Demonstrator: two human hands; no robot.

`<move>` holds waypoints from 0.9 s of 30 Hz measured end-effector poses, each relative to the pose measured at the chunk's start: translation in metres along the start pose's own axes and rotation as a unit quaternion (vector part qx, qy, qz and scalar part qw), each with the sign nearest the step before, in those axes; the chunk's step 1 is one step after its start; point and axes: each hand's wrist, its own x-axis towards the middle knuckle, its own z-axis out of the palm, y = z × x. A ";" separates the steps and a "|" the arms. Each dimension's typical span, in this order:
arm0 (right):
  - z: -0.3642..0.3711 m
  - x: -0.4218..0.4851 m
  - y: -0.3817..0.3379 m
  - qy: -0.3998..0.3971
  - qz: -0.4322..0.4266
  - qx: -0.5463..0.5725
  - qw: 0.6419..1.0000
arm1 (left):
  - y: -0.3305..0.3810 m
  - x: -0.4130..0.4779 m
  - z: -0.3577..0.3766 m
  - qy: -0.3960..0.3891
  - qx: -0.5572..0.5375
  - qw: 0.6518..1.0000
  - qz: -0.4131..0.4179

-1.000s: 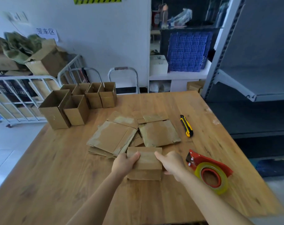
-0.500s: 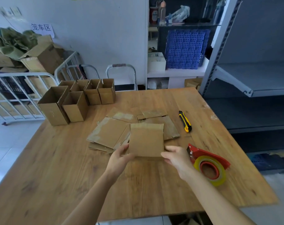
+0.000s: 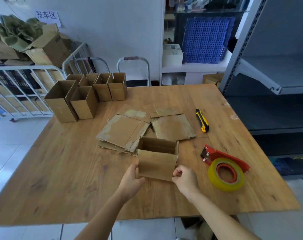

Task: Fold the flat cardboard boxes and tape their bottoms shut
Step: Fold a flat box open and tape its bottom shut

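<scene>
The opened cardboard box (image 3: 156, 163) stands as a hollow sleeve near the table's (image 3: 60, 179) front middle, its mouth facing up and away. The left hand (image 3: 131, 179) grips its lower corner at 8 o'clock, thumb on the near face. The right hand (image 3: 185, 179) pinches the edge at 4 o'clock with curled fingers. Flat boxes (image 3: 124, 132) lie just beyond at 12 o'clock, the tape dispenser (image 3: 225, 170) at 3 o'clock, the utility knife (image 3: 202, 120) at 1 o'clock, and the folded boxes (image 3: 85, 97) at 10 o'clock.
</scene>
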 end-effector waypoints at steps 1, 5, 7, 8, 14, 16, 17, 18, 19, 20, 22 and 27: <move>0.001 -0.001 0.003 -0.004 -0.005 -0.005 1.000 | -0.004 0.001 0.000 -0.004 0.006 1.000 0.000; 0.001 -0.004 0.008 -0.027 -0.009 -0.012 1.000 | -0.012 0.001 0.001 -0.012 0.056 0.998 -0.005; -0.002 -0.005 0.009 -0.029 -0.016 -0.013 0.999 | -0.012 0.001 0.001 -0.002 0.089 0.996 0.003; -0.004 -0.005 0.009 -0.022 -0.024 -0.021 0.999 | -0.011 0.001 0.000 0.007 0.100 0.995 0.010; -0.038 0.012 -0.015 0.073 -0.102 -0.031 0.992 | 0.011 0.001 -0.009 0.059 0.165 0.983 0.052; -0.049 0.020 -0.030 0.072 -0.122 -0.014 0.990 | 0.022 0.002 -0.011 0.078 0.169 0.982 0.040; -0.053 0.023 -0.037 0.057 -0.123 -0.004 0.991 | 0.028 0.002 -0.012 0.082 0.166 0.982 0.029; -0.055 0.025 -0.044 0.037 -0.121 0.001 0.992 | 0.033 0.002 -0.013 0.084 0.155 0.984 0.016; -0.057 0.025 -0.049 0.016 -0.119 -0.004 0.993 | 0.040 0.002 -0.014 0.089 0.132 0.987 0.002; -0.058 0.024 -0.053 0.001 -0.119 -0.020 0.993 | 0.045 0.002 -0.015 0.096 0.102 0.990 -0.013; -0.058 0.022 -0.055 -0.014 -0.122 -0.068 0.990 | 0.052 0.004 -0.014 0.114 0.052 0.992 -0.024; -0.049 0.011 -0.052 -0.047 -0.109 -0.142 0.983 | 0.065 0.003 -0.005 0.125 0.012 0.992 0.007</move>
